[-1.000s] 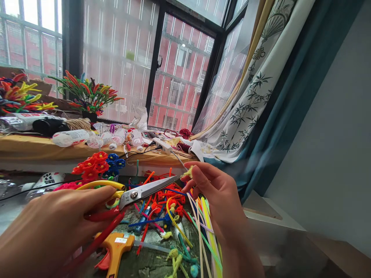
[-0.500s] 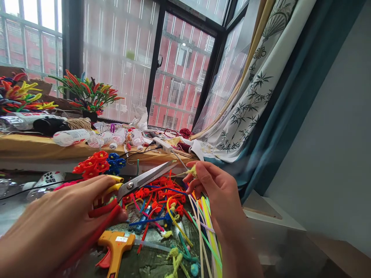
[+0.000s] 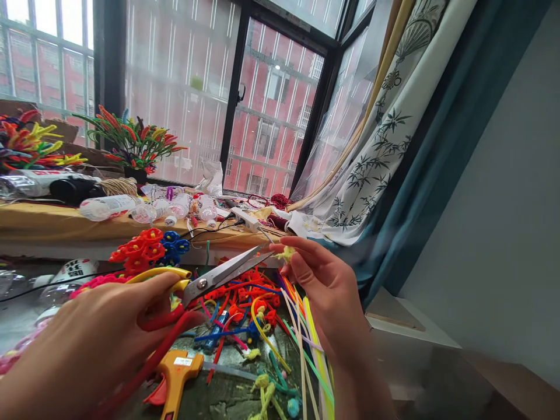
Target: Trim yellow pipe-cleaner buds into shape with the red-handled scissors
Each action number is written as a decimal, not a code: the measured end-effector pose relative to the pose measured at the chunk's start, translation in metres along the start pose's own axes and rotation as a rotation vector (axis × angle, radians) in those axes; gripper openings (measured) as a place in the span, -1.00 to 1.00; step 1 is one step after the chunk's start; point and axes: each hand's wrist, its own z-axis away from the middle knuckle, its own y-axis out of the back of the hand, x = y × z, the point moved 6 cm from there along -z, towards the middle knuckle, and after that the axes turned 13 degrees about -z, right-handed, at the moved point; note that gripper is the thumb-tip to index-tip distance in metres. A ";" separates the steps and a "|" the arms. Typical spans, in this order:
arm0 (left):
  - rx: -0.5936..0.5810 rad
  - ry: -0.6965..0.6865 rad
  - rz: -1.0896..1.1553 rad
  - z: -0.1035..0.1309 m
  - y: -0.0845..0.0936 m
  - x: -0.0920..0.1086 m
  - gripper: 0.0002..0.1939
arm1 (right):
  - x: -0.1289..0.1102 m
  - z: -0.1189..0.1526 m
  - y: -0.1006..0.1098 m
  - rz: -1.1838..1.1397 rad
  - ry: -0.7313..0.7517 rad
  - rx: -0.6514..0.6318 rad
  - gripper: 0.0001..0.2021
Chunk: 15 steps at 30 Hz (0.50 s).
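Observation:
My left hand point(image 3: 118, 326) is closed around scissors point(image 3: 219, 277) with yellow and red handles. The blades point right and stand slightly apart. Their tips reach my right hand point(image 3: 326, 280), which pinches a small fuzzy pale-yellow pipe-cleaner piece point(image 3: 286, 254) between thumb and fingers. Whether the blades touch the piece, I cannot tell. Below the blades lies a heap of red pipe-cleaner pieces point(image 3: 236, 309) with blue and yellow ones among them. Long pale and yellow pipe-cleaner stems point(image 3: 308, 350) run under my right wrist.
An orange glue gun point(image 3: 177, 379) with a glue stick lies at the front. Red pipe-cleaner flowers point(image 3: 142, 251) and blue flowers point(image 3: 175, 248) stand behind my left hand. Plastic bottles point(image 3: 109, 207), a white power strip point(image 3: 245, 219) and a potted pipe-cleaner plant point(image 3: 137, 146) occupy the windowsill.
The scissors have shifted slightly right and their tips are nearer the fingers of my right hand. My right hand has turned a little, with its index finger stretched further left over the yellow piece.

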 end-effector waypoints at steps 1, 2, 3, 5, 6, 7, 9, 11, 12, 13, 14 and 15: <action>-0.004 -0.013 0.028 0.000 -0.002 0.001 -0.71 | 0.000 0.000 0.000 0.002 0.005 -0.007 -0.88; -0.006 -0.021 0.051 0.001 -0.003 0.002 -0.72 | -0.001 0.000 0.000 0.012 0.015 -0.011 -0.87; -0.007 -0.027 0.068 0.001 -0.004 0.003 -0.72 | -0.001 0.001 0.000 0.028 0.029 -0.015 -0.86; -0.005 -0.033 0.088 0.000 -0.006 0.003 -0.73 | -0.002 0.001 -0.002 0.062 0.056 -0.021 -0.84; -0.003 -0.035 0.090 0.000 -0.006 0.003 -0.73 | -0.003 0.000 -0.002 0.074 0.064 -0.022 -0.83; -0.001 -0.037 0.086 0.000 -0.006 0.002 -0.73 | -0.003 0.000 -0.003 0.081 0.070 -0.021 -0.83; 0.009 -0.047 0.063 -0.001 -0.005 0.001 -0.70 | -0.003 0.000 -0.004 0.086 0.077 -0.015 -0.84; 0.034 -0.064 0.011 -0.001 -0.003 0.001 -0.63 | -0.003 0.000 -0.005 0.087 0.089 -0.011 -0.85; 0.050 -0.075 -0.020 -0.002 -0.002 0.002 -0.60 | -0.003 0.000 -0.005 0.085 0.096 -0.013 -0.86; 0.063 -0.088 -0.049 -0.002 -0.001 0.003 -0.56 | -0.003 0.000 -0.005 0.082 0.103 -0.015 -0.86; 0.071 -0.108 -0.071 -0.002 -0.001 0.005 -0.54 | -0.003 0.000 -0.005 0.078 0.113 -0.017 -0.86; 0.080 -0.132 -0.085 -0.002 -0.001 0.007 -0.52 | -0.002 0.000 -0.006 0.076 0.123 -0.017 -0.87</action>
